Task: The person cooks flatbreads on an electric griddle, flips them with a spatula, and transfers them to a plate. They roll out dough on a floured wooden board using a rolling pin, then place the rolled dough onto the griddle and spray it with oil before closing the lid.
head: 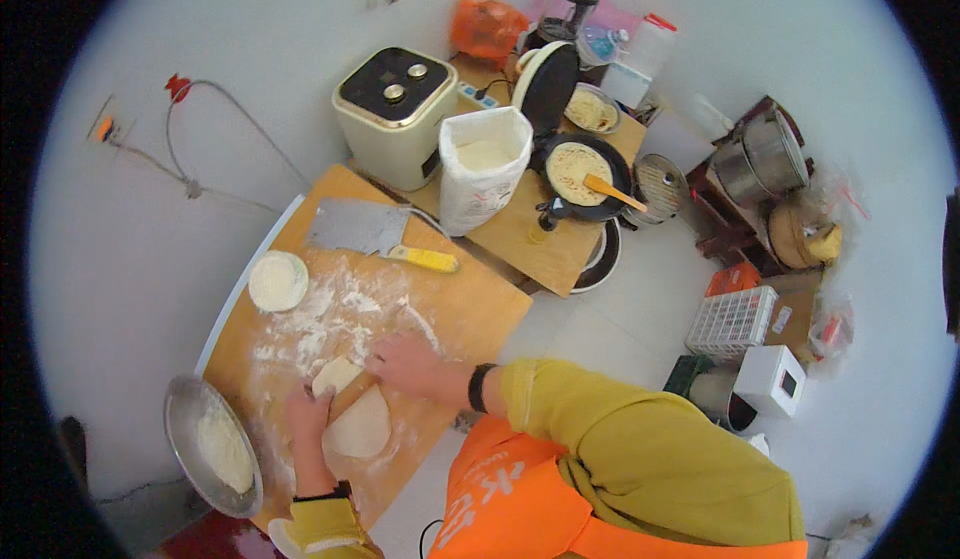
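My left hand (306,407) and my right hand (401,362) grip the two ends of a wooden rolling pin (351,396). The pin lies across a flattened sheet of dough (360,425), whose far part shows beyond it. Loose white flour (330,319) is scattered over the wooden work board (472,304) around the dough. Beyond my hands, a wide metal scraper with a yellow handle (424,258) rests on the board. To its left stands a round bowl of flour (278,281).
At the left edge is a metal basin (174,439) holding dough. Beyond the board stand an open white flour sack (480,203), a cream appliance (397,131) and an open electric griddle (622,155) with a flatbread (574,165) and wooden spatula (619,193). A white crate (731,323) sits on the right.
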`<state>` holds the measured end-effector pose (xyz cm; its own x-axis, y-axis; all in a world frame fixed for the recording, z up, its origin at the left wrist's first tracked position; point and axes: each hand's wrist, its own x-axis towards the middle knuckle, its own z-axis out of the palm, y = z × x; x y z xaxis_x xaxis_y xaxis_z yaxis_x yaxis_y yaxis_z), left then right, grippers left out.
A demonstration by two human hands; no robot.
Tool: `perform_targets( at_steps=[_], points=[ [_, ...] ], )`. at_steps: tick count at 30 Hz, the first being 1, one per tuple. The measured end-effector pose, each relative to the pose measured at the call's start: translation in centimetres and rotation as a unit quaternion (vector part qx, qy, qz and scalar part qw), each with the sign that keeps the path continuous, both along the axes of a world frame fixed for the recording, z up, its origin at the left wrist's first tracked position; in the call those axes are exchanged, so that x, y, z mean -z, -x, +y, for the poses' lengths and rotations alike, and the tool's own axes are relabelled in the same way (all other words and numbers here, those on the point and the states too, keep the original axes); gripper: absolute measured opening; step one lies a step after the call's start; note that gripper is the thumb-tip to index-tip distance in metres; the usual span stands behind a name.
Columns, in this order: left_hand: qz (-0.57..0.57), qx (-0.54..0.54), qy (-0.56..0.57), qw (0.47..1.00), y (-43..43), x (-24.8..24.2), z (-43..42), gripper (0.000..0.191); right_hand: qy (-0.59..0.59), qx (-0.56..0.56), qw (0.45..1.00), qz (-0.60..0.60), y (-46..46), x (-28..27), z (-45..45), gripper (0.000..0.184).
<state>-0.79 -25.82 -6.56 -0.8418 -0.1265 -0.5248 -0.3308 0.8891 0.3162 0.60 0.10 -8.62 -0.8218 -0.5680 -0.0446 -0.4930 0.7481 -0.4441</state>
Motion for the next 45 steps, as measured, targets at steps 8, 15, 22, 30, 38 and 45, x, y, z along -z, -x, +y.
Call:
perform_targets(
  at_steps=[8, 15, 22, 30, 38, 45],
  points=[
    [0.074, -0.014, -0.056, 0.996, -2.9, 2.2, -0.2, 0.067, 0.022, -0.051, 0.994, 0.095, -4.1, 0.3, 2.7, 0.027],
    [0.041, -0.369, -0.190, 0.909, -6.8, 1.2, -1.0, 0.056, 0.012, -0.017, 0.994, 0.111, -4.7, -0.7, 4.0, 0.028],
    [0.237, 0.037, 0.141, 0.960, -14.9, 1.5, -1.3, 0.064, 0.012, -0.044, 0.994, 0.103, -4.0, 0.7, 2.1, 0.047],
    [0.364, -0.030, 0.174, 0.914, 1.1, 4.0, -5.4, 0.056, -0.032, 0.110, 0.982, 0.150, 10.4, 1.0, -4.0, 0.059],
    [0.188, -0.046, -0.013, 0.981, -1.9, 3.0, -1.7, 0.045, 0.027, -0.091, 0.991, 0.093, 1.6, 0.2, 1.2, 0.042],
    [0.187, -0.099, 0.093, 0.973, -13.1, -0.3, -0.9, 0.045, -0.020, -0.028, 0.998, -0.046, -5.4, -1.3, 2.7, 0.044]
  ],
)
